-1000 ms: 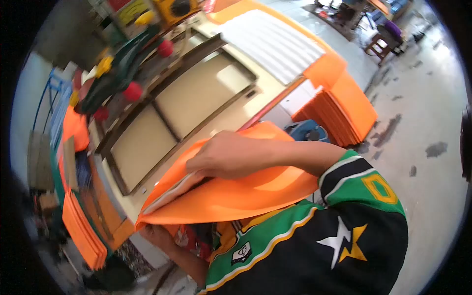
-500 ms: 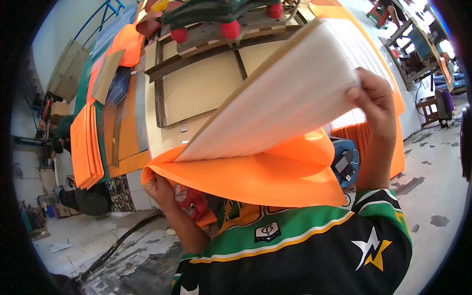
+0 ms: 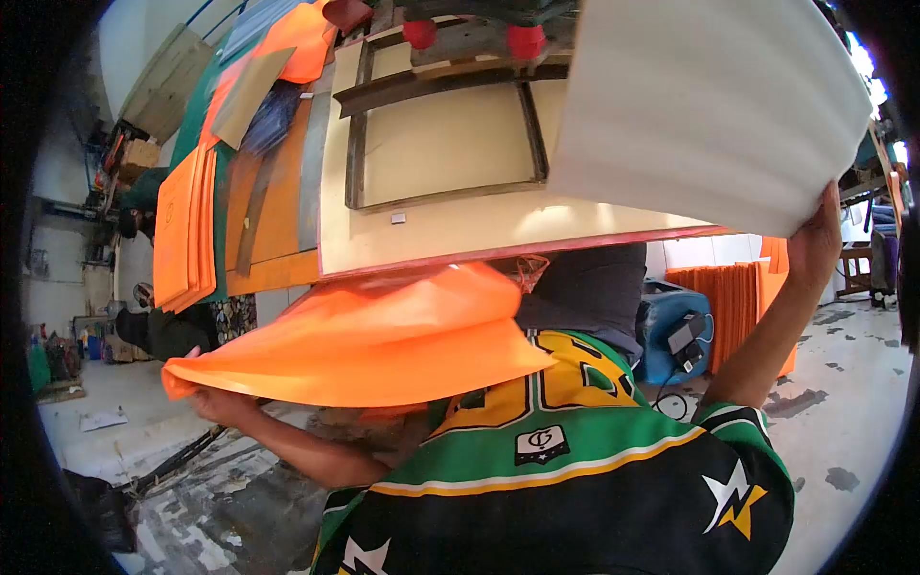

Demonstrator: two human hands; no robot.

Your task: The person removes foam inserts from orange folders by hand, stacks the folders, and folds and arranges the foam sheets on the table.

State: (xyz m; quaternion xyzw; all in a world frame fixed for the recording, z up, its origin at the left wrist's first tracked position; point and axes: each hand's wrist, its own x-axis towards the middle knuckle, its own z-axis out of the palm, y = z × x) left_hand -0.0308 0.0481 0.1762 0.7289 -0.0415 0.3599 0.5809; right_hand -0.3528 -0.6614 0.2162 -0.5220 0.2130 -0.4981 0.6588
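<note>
Head view: left fingers (image 3: 209, 399) grasp my orange sheet's (image 3: 383, 335) left end, this side of the table (image 3: 450, 233); right fingers (image 3: 825, 213) hold the white sheet (image 3: 709, 105) up by its edge. I'd avoid creasing either.

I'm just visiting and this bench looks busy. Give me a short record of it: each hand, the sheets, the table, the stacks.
Left hand: left hand grips one end of the orange sheet
Right hand: right hand grips a lower corner of the white sheet, held up
Sheets: apart from each other
Table: cream top with a dark frame on it
Stacks: folded orange pieces to the left; an orange stack low on the right
Unclear: whether the white sheet touches the table
</note>
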